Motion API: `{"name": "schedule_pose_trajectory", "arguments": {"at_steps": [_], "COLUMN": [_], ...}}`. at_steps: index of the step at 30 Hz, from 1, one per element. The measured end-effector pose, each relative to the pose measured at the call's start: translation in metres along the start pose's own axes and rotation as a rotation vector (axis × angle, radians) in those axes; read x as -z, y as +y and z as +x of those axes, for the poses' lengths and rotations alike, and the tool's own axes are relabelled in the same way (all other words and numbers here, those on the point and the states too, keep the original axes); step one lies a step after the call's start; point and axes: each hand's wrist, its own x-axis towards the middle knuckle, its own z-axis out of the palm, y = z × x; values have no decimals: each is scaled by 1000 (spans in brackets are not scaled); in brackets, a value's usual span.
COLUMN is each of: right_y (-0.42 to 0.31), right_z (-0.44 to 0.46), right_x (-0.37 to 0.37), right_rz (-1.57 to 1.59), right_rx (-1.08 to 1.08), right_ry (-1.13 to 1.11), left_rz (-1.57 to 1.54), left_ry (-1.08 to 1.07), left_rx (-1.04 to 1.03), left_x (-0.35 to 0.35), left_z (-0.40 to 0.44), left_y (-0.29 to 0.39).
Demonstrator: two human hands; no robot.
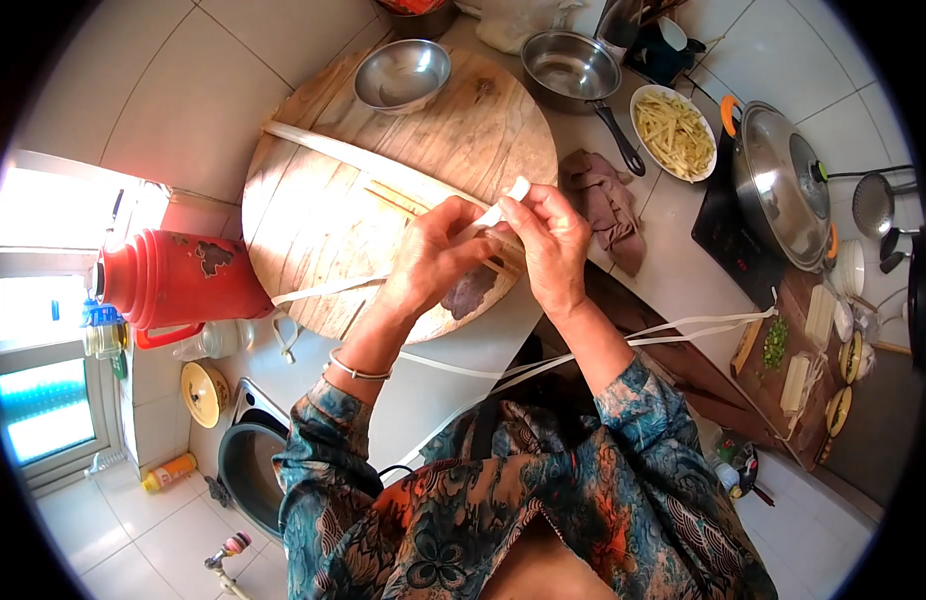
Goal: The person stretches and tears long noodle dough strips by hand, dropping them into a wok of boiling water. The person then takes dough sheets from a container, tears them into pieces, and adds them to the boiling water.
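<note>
Over the right side of a round wooden board (313,220), both hands pinch a small piece of white dough (495,212). My left hand (433,250) grips its lower left end; my right hand (551,245) has fingers closed on the upper right end, part of which sticks out above the fingertips. A long wooden rolling pin (333,150) lies across the board and passes behind my left hand. Thin wooden sticks (393,195) lie beside the pin. At the board's back edge is a metal bowl (403,75). A white strap (333,289) runs under my left forearm.
To the right are a brown cloth (603,205), a pan (571,68), a plate of cut yellow strips (673,135) and a lidded wok (783,185). A red thermos (183,280) stands left. Lower left is a dark basin (253,470); a cutting board (783,390) is far right.
</note>
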Motion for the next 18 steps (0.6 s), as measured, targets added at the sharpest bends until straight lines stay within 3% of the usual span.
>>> {"name": "schedule_pose_trajectory", "arguments": {"at_steps": [3,6,9,18], "right_y": [0,3,-5,-2], "right_z": [1,2,1,5], "right_x": [1,1,0,7], "right_rz": [12,-25,-11,196], "right_rx": [18,99,65,-38], "right_ry": [-18,-48,-94,17], "left_rz": [-156,-125,-201,-60], "left_ry": [73,15,-40,-132], "left_rx": [10,-115,41,58], "left_x": [-6,-7,-2,-2], "left_z": [1,8,8,6], "left_y": [9,9,15,10]}}
